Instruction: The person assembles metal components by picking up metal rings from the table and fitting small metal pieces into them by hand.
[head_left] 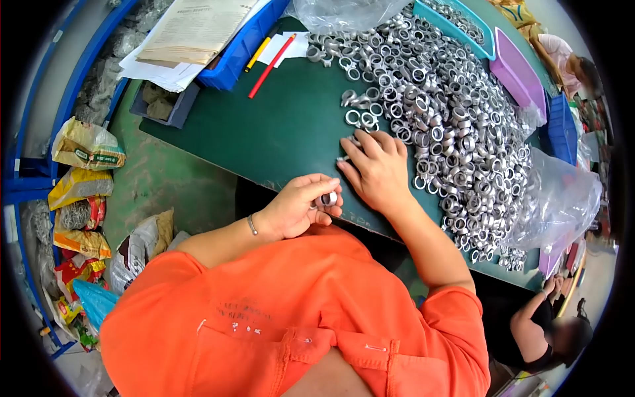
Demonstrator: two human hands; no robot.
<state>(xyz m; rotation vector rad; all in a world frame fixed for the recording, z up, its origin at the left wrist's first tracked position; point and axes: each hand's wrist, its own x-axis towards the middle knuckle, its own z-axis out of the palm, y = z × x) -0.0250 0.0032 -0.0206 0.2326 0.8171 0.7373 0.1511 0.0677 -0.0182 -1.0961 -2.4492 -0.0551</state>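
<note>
1. The left hand (297, 206) is curled nearly closed, its fingertips around one metal ring (327, 198) just off the table's near edge; this hold seems to keep the ring in view.
2. At its 2 o'clock, the right hand (378, 169) rests palm down at the green table (284, 122), fingers slightly parted over small metal pieces; whether it grips any, one cannot tell.
3. The ring pile (456, 126) spreads from its 12 to 4 o'clock, presumably for easy reach.
4. At its 10 to 11 o'clock, the red pen (272, 66) lies apart, probably to avoid burial.

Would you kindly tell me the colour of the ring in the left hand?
The ring is silver-grey, best seen in the head view.
</note>
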